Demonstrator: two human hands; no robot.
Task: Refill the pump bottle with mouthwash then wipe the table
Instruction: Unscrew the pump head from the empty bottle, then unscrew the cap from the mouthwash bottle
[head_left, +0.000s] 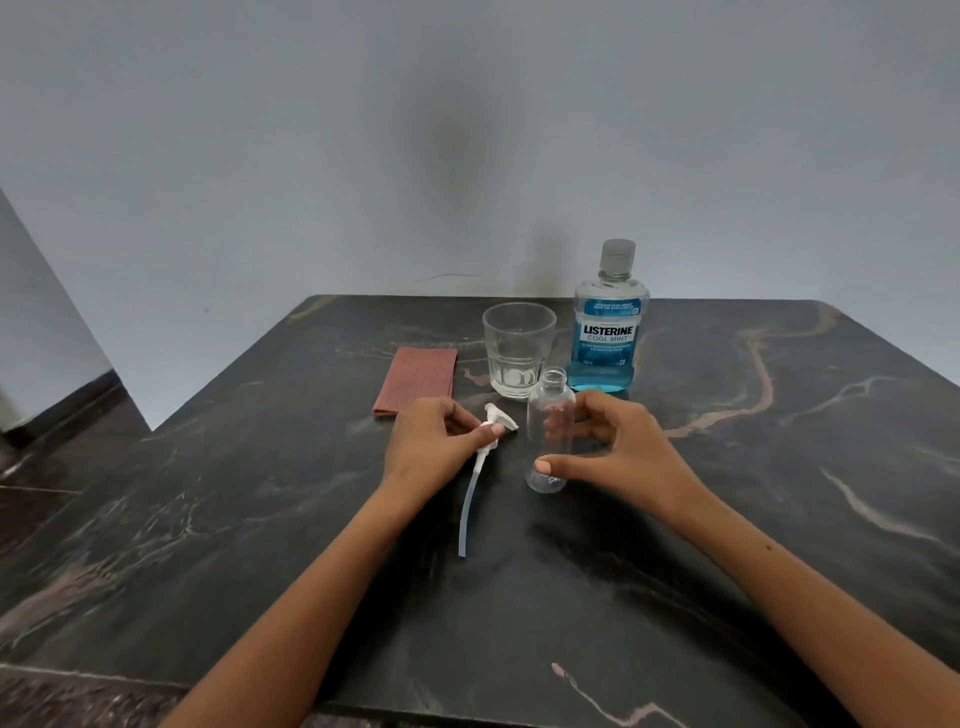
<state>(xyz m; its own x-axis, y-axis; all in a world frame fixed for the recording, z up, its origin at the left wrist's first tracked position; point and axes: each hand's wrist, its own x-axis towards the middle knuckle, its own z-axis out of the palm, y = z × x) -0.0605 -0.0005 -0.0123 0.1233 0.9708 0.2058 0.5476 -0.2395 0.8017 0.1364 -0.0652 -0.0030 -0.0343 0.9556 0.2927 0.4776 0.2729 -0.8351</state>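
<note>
- Fingers (566, 428) of our right hand (618, 457) curl loosely around the clear pump bottle (549, 431) in the head view: the thumb presses near its base on the side nearest us, the other fingertips show through the plastic on the far side, so the grip is closed on it.
- We see the bottle standing upright on the dark marble table (779, 467), its neck open and uncapped, and it looks empty.
- Our left hand (431, 447) is closed on the white pump head (497, 423); thumb and forefinger pinch it at the collar, with the nozzle poking out past the fingertips.
- We see the pump's dip tube (470, 506) trailing down from that hand toward us, its end at the tabletop, just left of the bottle and apart from it.
- Behind the bottle stands an empty drinking glass (517, 353), and to its right the blue mouthwash bottle (608, 332), cap on, just beyond our right fingertips.
- We see a folded reddish cloth (418, 382) lying flat left of the glass, just beyond the left knuckles.
</note>
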